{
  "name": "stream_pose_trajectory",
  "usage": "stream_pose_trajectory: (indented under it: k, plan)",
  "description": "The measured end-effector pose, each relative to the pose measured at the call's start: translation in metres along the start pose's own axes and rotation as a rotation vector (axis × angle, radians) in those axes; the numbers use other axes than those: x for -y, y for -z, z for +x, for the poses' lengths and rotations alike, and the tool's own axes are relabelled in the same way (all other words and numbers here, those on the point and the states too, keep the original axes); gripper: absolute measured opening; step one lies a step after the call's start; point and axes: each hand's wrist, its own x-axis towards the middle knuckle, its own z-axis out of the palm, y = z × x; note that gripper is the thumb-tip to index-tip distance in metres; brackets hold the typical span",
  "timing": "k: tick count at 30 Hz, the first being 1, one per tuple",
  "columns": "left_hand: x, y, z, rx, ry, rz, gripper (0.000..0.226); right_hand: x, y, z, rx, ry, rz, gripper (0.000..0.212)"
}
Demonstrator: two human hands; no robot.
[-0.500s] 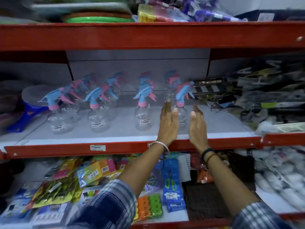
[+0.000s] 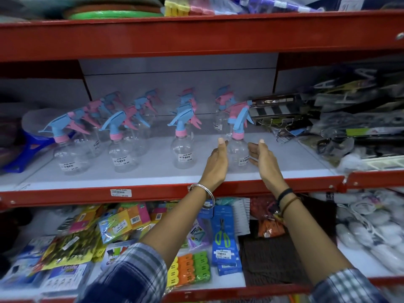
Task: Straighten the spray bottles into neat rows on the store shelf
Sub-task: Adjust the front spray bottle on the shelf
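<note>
Four columns: spray bottles run front to back on the grey shelf; rear ones blur together, total unclear.
Material: clear plastic, rounded bodies, pink collars, blue-and-pink trigger heads, white barcode labels.
Front right bottle: upright near the shelf's front edge, between both hands.
Left hand: open, fingers straight, just beside the bottle, contact unclear.
Right hand: open, slightly cupped, apart from the bottle, gripping nothing.
Shelf frame: red painted metal.
</note>
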Motion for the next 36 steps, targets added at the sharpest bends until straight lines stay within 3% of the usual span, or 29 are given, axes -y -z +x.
stream_pose_trajectory:
  k: [7,13,17,20,22,24,26,27,29,33,36]
  plan:
    - [-0.004,0.0,-0.025,0.037,-0.07,0.066,0.071,0.002,0.013,-0.022,-0.011,0.048,-0.024,0.056]
    - [-0.006,0.0,-0.041,0.021,-0.071,0.107,0.081,0.003,0.011,-0.046,-0.037,0.09,-0.001,0.052]
    - [-0.007,0.006,-0.048,0.021,-0.076,0.12,0.087,0.006,0.008,-0.057,-0.043,0.101,0.017,0.038]
    - [-0.004,0.016,-0.05,-0.135,-0.092,0.055,0.075,0.002,-0.001,-0.067,-0.236,0.196,-0.033,0.04]
    - [0.001,0.03,-0.051,-0.32,-0.162,-0.03,0.057,0.001,-0.011,-0.078,-0.336,0.381,-0.027,0.041]
    - [0.0,0.048,-0.047,-0.472,-0.198,-0.086,0.027,0.001,-0.027,-0.085,-0.281,0.56,-0.002,0.038]
    - [0.0,0.067,-0.034,-0.504,-0.114,-0.093,0.024,0.006,-0.049,-0.084,-0.13,0.637,-0.003,0.035]
    - [0.001,0.077,-0.025,-0.484,-0.048,-0.089,0.031,0.012,-0.061,-0.082,-0.054,0.637,-0.014,0.033]
    - [0.002,0.095,-0.009,-0.399,0.096,-0.094,0.064,0.022,-0.086,-0.069,0.044,0.562,-0.084,0.034]
    - [-0.007,0.118,-0.004,-0.159,0.103,-0.096,0.095,0.034,-0.126,-0.034,0.154,0.2,-0.218,0.051]
    - [-0.011,0.124,-0.008,-0.074,0.091,-0.058,0.094,0.041,-0.136,-0.024,0.175,0.039,-0.242,0.065]
